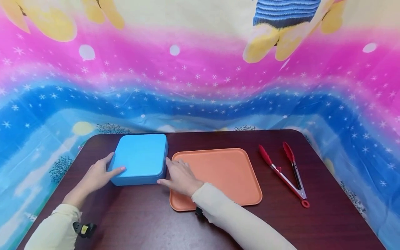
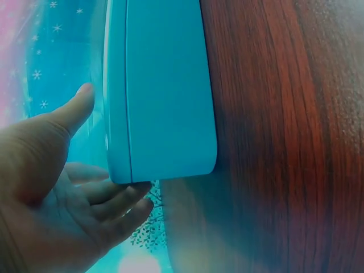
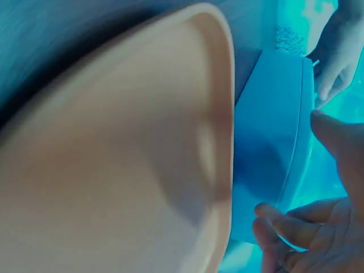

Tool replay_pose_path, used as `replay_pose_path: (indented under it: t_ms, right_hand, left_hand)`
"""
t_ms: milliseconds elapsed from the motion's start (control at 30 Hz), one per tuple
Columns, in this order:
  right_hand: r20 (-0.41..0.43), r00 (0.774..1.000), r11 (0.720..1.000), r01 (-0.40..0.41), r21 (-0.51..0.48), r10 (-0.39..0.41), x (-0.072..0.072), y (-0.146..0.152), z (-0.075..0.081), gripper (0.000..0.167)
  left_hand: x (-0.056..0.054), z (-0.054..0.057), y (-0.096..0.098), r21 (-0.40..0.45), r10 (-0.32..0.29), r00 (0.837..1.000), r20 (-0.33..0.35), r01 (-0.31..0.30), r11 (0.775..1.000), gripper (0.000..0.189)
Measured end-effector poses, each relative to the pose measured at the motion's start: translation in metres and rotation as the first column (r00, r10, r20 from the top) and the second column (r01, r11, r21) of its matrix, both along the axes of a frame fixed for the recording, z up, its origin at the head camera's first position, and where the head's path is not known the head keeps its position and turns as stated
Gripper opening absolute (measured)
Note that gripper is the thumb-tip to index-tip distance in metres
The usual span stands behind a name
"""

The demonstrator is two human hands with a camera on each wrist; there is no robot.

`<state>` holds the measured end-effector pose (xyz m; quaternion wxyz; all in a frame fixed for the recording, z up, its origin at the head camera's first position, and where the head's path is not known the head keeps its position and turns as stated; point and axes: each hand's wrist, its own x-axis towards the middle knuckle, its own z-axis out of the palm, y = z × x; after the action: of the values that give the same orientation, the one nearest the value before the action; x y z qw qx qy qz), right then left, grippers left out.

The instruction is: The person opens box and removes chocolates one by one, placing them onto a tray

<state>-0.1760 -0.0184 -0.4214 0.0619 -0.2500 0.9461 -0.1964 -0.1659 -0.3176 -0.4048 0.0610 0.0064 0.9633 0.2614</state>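
Note:
A blue lidded box (image 1: 139, 156) sits on the table at the back left, its lid on. My left hand (image 1: 96, 173) is at its left side, thumb reaching over the lid's front corner. In the left wrist view the fingers (image 2: 122, 205) are loosely extended along the box's end. My right hand (image 1: 182, 176) is at the box's right side, over the left edge of an orange tray (image 1: 223, 177). From the right wrist, its fingertips (image 3: 267, 213) show right at the box's side wall, thumb spread near the lid.
Red-and-metal tongs (image 1: 289, 177) lie spread apart on the right of the dark wooden table (image 1: 140, 222). A patterned cloth (image 1: 200, 76) with snowflakes hangs behind and around the table. Dark wrist-worn devices (image 1: 85, 230) sit at the sleeves.

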Motion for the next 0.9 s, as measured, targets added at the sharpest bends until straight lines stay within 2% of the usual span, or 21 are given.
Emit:
replay_pose_path:
  t_ms: [200, 333, 500, 600, 767, 900]
  right_hand:
    - [-0.03, 0.999, 0.999, -0.021, -0.03, 0.02, -0.002, -0.01, -0.004, 0.069]
    - [-0.012, 1.0, 0.998, 0.005, -0.056, -0.006, 0.0, -0.017, -0.004, 0.071]
    - [0.044, 0.999, 0.996, 0.027, -0.082, -0.023, 0.006, -0.024, -0.003, 0.078]
    - [0.09, 0.995, 0.99, 0.05, -0.132, -0.038, 0.008, -0.028, -0.003, 0.082]
    - [0.202, 0.978, 0.956, 0.113, -0.269, -0.059, 0.01, -0.033, -0.004, 0.091]
    - [0.262, 0.963, 0.935, 0.143, -0.324, -0.056, 0.012, -0.037, -0.006, 0.096]
  left_hand:
    - [0.005, 0.0, 0.0, 0.004, -0.044, 0.999, -0.001, 0.044, 0.999, 0.107]
    - [0.01, 0.001, -0.004, -0.001, -0.062, 0.998, -0.011, 0.062, 0.998, 0.108]
    - [0.016, -0.003, -0.01, -0.03, -0.099, 0.995, -0.033, 0.098, 0.995, 0.112]
    - [0.018, -0.005, -0.015, -0.044, -0.104, 0.994, -0.042, 0.102, 0.994, 0.115]
    - [0.02, -0.006, -0.026, -0.063, -0.104, 0.994, -0.03, 0.102, 0.993, 0.119]
    - [0.022, -0.009, -0.032, -0.082, -0.083, 0.996, -0.024, 0.081, 0.993, 0.12]
